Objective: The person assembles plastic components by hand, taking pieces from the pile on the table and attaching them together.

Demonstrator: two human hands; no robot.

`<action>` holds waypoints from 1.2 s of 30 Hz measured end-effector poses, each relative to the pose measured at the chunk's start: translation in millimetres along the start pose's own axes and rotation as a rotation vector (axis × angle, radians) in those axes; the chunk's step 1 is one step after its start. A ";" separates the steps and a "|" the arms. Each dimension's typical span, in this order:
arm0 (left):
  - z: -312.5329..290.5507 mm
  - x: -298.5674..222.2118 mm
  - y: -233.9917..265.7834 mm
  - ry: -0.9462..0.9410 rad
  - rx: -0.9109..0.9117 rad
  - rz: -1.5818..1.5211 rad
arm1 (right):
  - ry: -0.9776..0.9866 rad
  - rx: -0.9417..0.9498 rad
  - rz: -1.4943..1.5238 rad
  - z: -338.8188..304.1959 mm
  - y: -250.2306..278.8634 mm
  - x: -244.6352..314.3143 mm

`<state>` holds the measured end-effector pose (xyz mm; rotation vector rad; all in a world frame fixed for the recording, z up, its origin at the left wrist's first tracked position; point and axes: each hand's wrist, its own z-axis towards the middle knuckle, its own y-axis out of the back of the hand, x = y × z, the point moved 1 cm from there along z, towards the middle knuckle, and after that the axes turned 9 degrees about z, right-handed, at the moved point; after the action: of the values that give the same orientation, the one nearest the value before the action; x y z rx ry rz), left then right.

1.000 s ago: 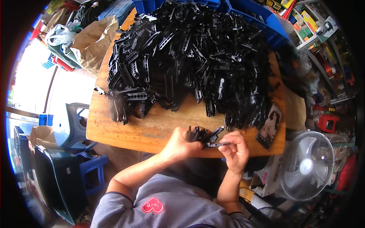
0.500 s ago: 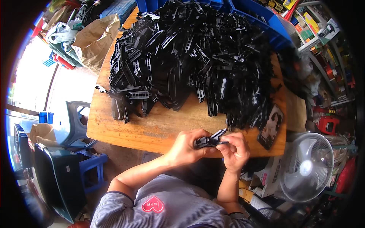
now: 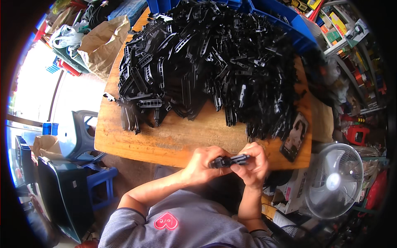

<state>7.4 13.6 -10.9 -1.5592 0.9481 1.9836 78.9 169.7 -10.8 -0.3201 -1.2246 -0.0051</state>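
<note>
Over the near edge of the wooden table (image 3: 182, 138), my left hand (image 3: 202, 165) is closed around black plastic parts (image 3: 223, 161); how many it grips cannot be made out. My right hand (image 3: 255, 165) pinches the right end of these parts, thumb below and fingers above. Both hands are close together, joined by the black pieces between them. Beyond them, a large heap of long, slotted black plastic parts (image 3: 186, 70) covers most of the table.
A phone (image 3: 295, 138) lies at the table's right edge. Blue bins (image 3: 285, 20) stand behind the heap. At right is a fan (image 3: 333, 182) below crowded shelves (image 3: 351, 37). A paper bag (image 3: 105, 43), a grey chair (image 3: 76, 134) and a dark container (image 3: 66, 194) are at left.
The raised light-edged piece between my hands has tipped down level with the other parts. My right hand has shifted slightly left, its fingers now wrapped over the end.
</note>
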 end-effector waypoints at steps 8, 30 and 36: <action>-5.3 -0.4 5.2 0.179 -0.041 -0.234 | 0.080 -0.015 0.126 2.2 -4.8 -10.2; -7.0 3.5 3.6 0.051 -0.147 0.069 | -0.021 -0.058 -0.133 0.3 -10.8 -5.5; -9.6 5.9 -1.3 -0.195 -0.321 0.214 | -0.056 -0.077 -0.032 -0.3 -19.3 2.5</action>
<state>13.1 6.9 -18.1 -1.4344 0.7740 2.4886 76.7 151.6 -4.1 -0.3696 -1.2867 -0.0716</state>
